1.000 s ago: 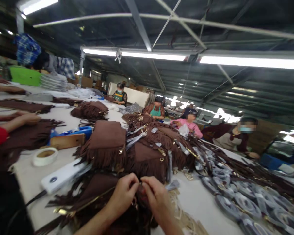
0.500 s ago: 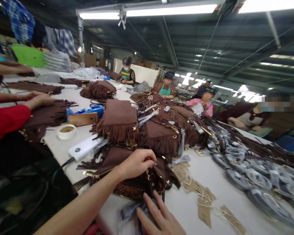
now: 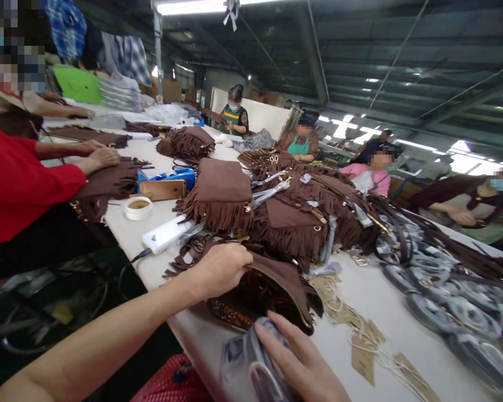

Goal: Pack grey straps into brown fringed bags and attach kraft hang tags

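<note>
A brown fringed bag (image 3: 276,273) lies at the near table edge, its zipped mouth gaping and a patterned lining showing. My left hand (image 3: 224,269) pinches the upper rim of that mouth. Just in front of the opening, my right hand (image 3: 299,357) grips a coiled strap in clear plastic (image 3: 264,363). The strap's far end is at the bag's mouth. Brown paper tags with white strings (image 3: 362,349) lie to the right of the bag.
Finished-looking fringed bags (image 3: 220,181) are piled behind. Wrapped coiled straps (image 3: 431,312) cover the right side. A white power bank (image 3: 165,234), tape roll (image 3: 138,208) and phone (image 3: 163,190) lie at the left. A person in red sleeves (image 3: 29,178) handles another bag; several people sit beyond.
The bag's mouth has been pulled wide by my left hand. My right hand, earlier spread over the wrapped strap, has closed on it and raised it. The view has shifted left.
</note>
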{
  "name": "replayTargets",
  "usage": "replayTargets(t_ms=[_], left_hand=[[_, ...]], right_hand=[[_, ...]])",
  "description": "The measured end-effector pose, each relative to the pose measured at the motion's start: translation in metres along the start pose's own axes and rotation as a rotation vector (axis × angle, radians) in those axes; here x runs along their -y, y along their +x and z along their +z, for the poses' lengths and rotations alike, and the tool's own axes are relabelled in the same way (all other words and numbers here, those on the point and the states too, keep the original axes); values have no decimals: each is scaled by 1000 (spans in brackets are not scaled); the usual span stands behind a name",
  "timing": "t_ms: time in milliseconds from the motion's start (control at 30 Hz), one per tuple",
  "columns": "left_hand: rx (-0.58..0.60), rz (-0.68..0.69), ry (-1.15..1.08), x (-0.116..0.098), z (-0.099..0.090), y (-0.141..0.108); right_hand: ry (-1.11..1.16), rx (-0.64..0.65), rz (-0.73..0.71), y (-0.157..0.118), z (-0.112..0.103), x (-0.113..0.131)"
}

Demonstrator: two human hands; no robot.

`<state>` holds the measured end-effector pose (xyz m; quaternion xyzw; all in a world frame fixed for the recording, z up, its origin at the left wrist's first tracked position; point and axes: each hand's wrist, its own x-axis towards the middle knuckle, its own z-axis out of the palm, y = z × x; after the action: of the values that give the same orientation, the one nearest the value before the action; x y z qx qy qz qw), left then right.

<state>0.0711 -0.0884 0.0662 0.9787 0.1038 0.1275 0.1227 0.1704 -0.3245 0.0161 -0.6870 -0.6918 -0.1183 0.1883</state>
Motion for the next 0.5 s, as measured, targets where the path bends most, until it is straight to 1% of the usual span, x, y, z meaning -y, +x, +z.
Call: replayTargets(t_ms=[33,100,133,167,200,233,300,333,367,433,500], left_hand=[[-8,13,1,-7,-4,2],[-8,45,7,-16,-9,3],[-4,64,11,-18,-9,2],[0,82,18,-18,-7,0],[8,99,23,-15,-4,-3],[19,112,27,-11,0,-7],[43,125,17,1,12,-18],[52,125,1,7,17,-24],[54,121,-25,13,22,-30],[30,103,-104,21,28,-40],[-15,85,-191,21,27,-45]], right_hand=[[30,-4,17,13,1,5],[41,10,85,41,15,7],[12,14,149,54,27,3],[-30,-11,180,66,41,-3],[-61,-35,169,74,55,-12],[-61,-26,162,79,68,-21],[-54,-15,126,78,87,-35],[-47,-3,107,72,91,-40],[-40,6,82,65,92,-43],[-13,8,40,49,87,-44],[33,-26,55,42,80,-42]])
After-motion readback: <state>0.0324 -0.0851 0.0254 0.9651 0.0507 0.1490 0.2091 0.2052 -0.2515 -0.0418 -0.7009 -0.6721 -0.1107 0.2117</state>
